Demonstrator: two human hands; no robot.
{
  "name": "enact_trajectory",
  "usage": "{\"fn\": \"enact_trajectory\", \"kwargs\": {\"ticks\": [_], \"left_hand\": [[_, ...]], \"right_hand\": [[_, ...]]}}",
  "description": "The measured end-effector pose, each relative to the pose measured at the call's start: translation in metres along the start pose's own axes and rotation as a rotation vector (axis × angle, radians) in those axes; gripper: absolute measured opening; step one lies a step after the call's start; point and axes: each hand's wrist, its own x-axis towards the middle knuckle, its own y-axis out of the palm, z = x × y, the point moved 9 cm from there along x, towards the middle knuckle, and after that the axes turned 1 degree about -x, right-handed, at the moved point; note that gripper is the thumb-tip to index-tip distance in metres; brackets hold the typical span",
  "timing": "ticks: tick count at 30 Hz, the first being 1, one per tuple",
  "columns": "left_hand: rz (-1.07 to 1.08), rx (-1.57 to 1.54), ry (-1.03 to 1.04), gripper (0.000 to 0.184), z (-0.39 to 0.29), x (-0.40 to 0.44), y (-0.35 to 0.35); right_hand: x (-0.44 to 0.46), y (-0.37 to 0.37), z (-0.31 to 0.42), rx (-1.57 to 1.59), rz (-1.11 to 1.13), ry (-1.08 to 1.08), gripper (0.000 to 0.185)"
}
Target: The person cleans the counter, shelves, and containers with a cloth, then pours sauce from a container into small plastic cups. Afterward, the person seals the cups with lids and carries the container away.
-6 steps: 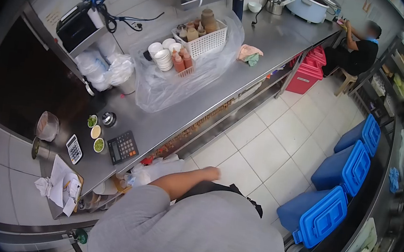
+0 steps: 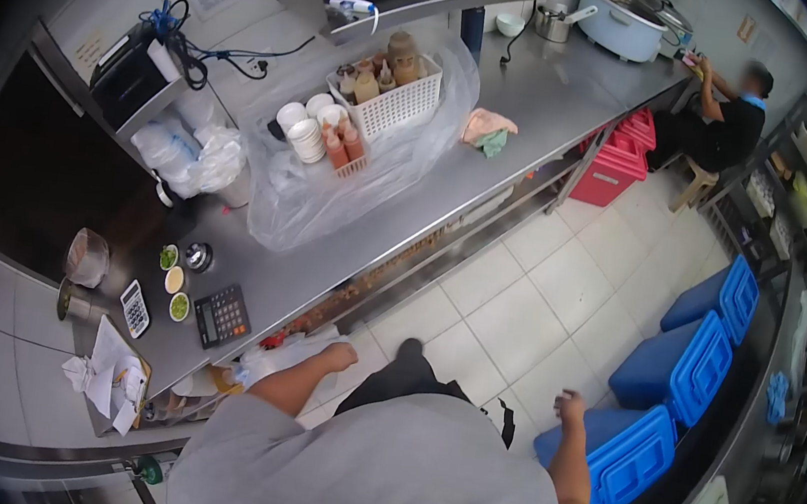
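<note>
My left hand (image 2: 340, 356) hangs low beside the steel counter (image 2: 344, 245), its fingers curled shut with nothing showing in them. On the other side of my body, my right hand (image 2: 568, 405) is held near the closest blue lidded bin (image 2: 635, 462); its fingers are loosely bent and apart, and it seems to hold nothing. On the counter to the left lie a black calculator (image 2: 222, 316), a white calculator (image 2: 136, 309), small cups of chopped greens (image 2: 179, 306) and a silver call bell (image 2: 198, 256).
A white basket of bottles (image 2: 397, 100) and stacked white lids (image 2: 306, 139) rest on plastic sheeting. A pink cloth (image 2: 489, 129) lies farther along. Red bins (image 2: 610, 172) stand beneath the counter's far end, near a seated person (image 2: 726, 130). Tiled floor (image 2: 474, 296) runs between counter and bins.
My right arm and hand have come into view on the right. My left hand has shifted left and slightly down in view. A dark shoe now shows ahead of my body.
</note>
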Motion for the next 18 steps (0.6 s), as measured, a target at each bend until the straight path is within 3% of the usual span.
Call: {"fn": "enact_trajectory", "kwargs": {"ticks": [1,4,6,7,8,9,10,11,12,15,16,17,18], "left_hand": [[-0.061,-0.392,-0.076,0.024,-0.026,-0.043,-0.037],[-0.381,-0.562,0.092,0.021,-0.097,-0.077,-0.141],[-0.700,-0.572,0.266,0.019,-0.115,-0.071,-0.215],[-0.849,-0.551,0.257,0.019,-0.116,-0.064,-0.256],[-0.991,-0.536,0.237,0.018,-0.116,-0.061,-0.292],[-1.159,-0.503,0.226,0.017,-0.118,-0.063,-0.327],[-1.324,-0.460,0.208,0.017,-0.120,-0.069,-0.359],[-1.380,-0.538,0.161,0.020,-0.115,-0.067,-0.382],[-1.438,-0.606,0.118,0.025,-0.107,-0.065,-0.405],[-1.658,-0.267,0.014,0.038,-0.097,-0.084,-0.477],[-1.731,-0.165,-0.008,0.041,-0.102,-0.095,-0.501],[-1.731,-0.092,-0.093,0.043,-0.092,-0.089,-0.521],[-1.736,-0.017,-0.172,0.046,-0.080,-0.084,-0.544]], "right_hand": [[-0.013,-0.002,0.081,0.213,0.009,0.010,0.032],[0.040,0.020,0.174,0.200,0.054,-0.109,0.032],[0.084,0.061,0.186,-0.130,0.135,-0.281,0.038],[0.087,0.081,0.192,-0.245,0.194,-0.224,0.038],[0.088,0.103,0.184,-0.159,0.267,-0.189,0.033],[0.087,0.127,0.175,-0.288,0.397,-0.235,0.028],[0.039,0.125,0.218,-0.595,0.486,-0.358,0.031],[0.092,0.156,0.160,-0.574,0.553,-0.442,0.041],[0.070,0.140,0.183,-0.302,0.640,-0.689,0.044],[0.090,0.107,0.204,-0.420,0.386,-0.369,0.040],[0.089,0.086,0.228,-0.422,0.325,-0.278,0.038],[0.076,0.069,0.296,-0.420,0.258,-0.187,0.036],[0.095,0.068,0.340,-0.364,0.181,-0.380,0.033]]}}
